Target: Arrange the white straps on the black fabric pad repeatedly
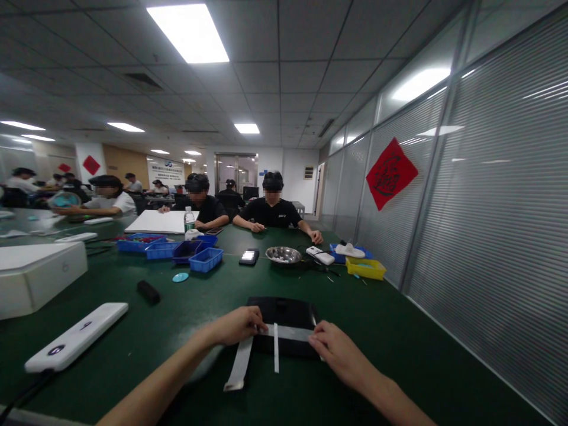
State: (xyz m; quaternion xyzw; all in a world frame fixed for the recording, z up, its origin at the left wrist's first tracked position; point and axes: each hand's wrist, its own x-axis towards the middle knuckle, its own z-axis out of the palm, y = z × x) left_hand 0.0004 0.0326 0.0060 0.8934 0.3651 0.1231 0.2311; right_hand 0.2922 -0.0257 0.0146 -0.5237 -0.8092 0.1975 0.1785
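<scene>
A black, flat, slightly curved object (284,307) lies on the green table directly before me. Across it runs a flat whitish band (290,333), pinched at its left by my left hand (239,325) and at its right by my right hand (335,349). Both hands have their fingers pressed together. A longer piece of similar white band (239,364) hangs down below my left hand onto the table, with a beige end. One narrow white strip (276,349) stands crosswise over the band, its lower end on the table.
To the left lie a white power bank (77,337) with a cable, a black object (148,292) and a white box (42,278). Farther back are blue trays (206,260), a metal bowl (284,255), a yellow tray (366,269) and a phone (249,257). Several people sit around the table.
</scene>
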